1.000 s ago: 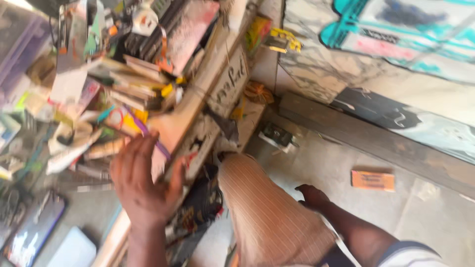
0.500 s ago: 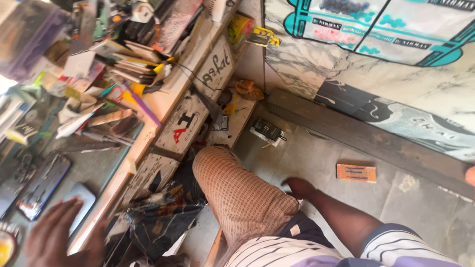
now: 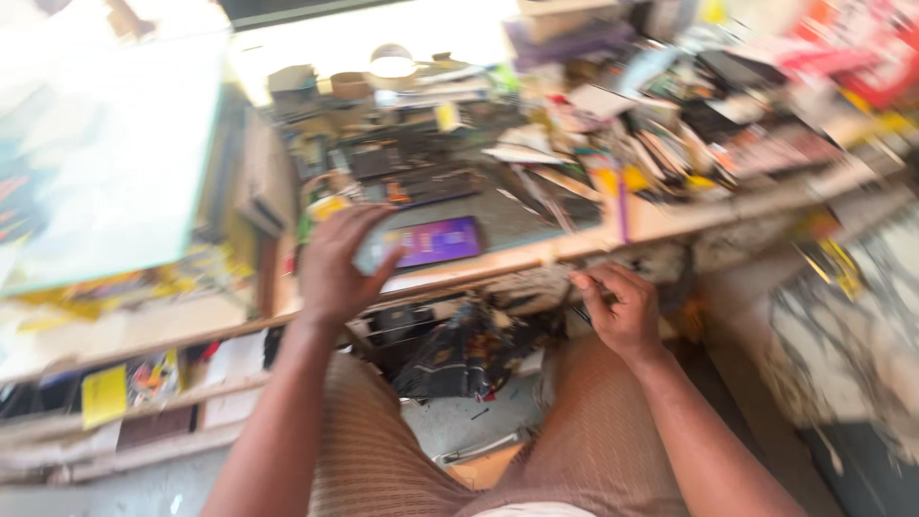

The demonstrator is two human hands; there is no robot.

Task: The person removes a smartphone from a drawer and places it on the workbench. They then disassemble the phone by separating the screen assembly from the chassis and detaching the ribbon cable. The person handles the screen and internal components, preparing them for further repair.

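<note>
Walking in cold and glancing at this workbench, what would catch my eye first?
Probably the phone with a glowing purple screen, lying near the front edge of the cluttered wooden bench, with the left hand on its left end. Next, the right hand, curled low by the bench edge above the knee. Behind them, heaps of blurred tools and papers cover the bench, under a bright round lamp at the back.

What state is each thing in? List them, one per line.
Phone: screen lit purple, flat on the bench, its left end under the left hand.
Round lamp: switched on.
Right hand: closed at the bench edge; what it holds is blurred.
</note>
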